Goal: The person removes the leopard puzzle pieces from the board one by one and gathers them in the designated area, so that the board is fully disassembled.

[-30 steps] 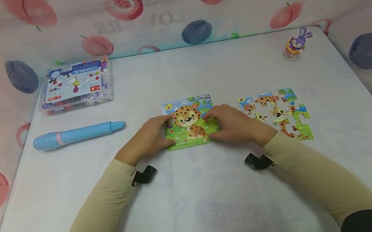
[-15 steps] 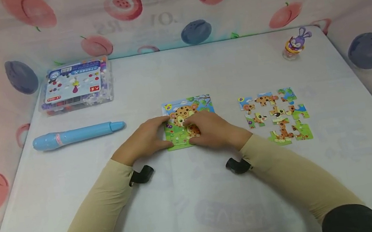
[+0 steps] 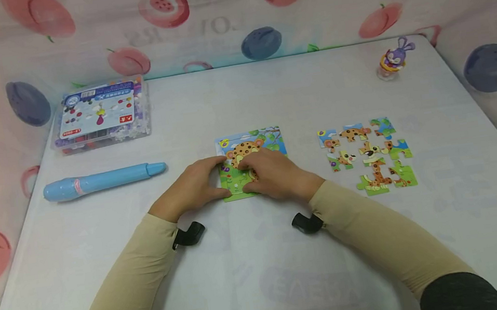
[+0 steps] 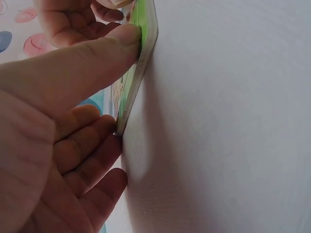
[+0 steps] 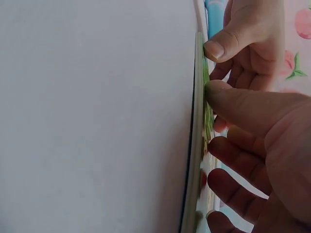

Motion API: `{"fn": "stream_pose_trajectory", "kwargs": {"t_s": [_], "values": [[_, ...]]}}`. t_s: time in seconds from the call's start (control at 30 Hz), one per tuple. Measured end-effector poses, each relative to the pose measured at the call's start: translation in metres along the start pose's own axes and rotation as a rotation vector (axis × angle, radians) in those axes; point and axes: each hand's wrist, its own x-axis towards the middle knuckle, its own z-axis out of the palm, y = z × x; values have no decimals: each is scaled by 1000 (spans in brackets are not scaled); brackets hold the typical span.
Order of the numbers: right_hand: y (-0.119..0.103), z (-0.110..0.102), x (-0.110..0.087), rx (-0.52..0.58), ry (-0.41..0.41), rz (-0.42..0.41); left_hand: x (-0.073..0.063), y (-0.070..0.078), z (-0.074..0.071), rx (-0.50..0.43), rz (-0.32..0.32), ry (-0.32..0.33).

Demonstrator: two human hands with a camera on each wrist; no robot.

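A leopard picture puzzle board (image 3: 247, 148) lies on the white table with its bright green lower part toward me. At its left edge my left hand (image 3: 189, 188) rests, thumb near the lower corner and fingers higher up. My right hand (image 3: 277, 175) lies over the board's right half, covering much of the leopard. In the left wrist view the left thumb (image 4: 97, 60) presses on the board's rim. Right fingertips (image 5: 216, 177) and thumb stand apart on the picture face in the right wrist view. Several cut puzzle pieces (image 3: 372, 151) lie loosely in rows to the right.
A blue pen-like stick (image 3: 106, 181) lies at the left. Behind it stands a clear lidded case (image 3: 99, 114) with colourful small parts. A purple rabbit figurine (image 3: 393, 60) stands at the back right. A fruit-print cloth (image 3: 200, 4) hangs behind the table.
My right hand has moved left from the board's right edge onto its middle, uncovering more of the loose pieces. My left hand and the board have stayed nearly in place.
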Motion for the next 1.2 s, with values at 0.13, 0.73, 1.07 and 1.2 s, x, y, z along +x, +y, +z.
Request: {"fn": "stream_pose_trajectory", "kwargs": {"t_s": [0.13, 0.73, 1.07, 1.2], "values": [[-1, 1, 0, -3, 7, 22, 0, 0, 0, -1, -14, -5], [-3, 1, -2, -42, 26, 66, 0, 0, 1, 5, 1, -2], [1, -4, -5, -15, -8, 45, 1, 0, 1, 2, -5, -8], [2, -13, -11, -14, -19, 44, 1, 0, 1, 4, -9, -7]]}}
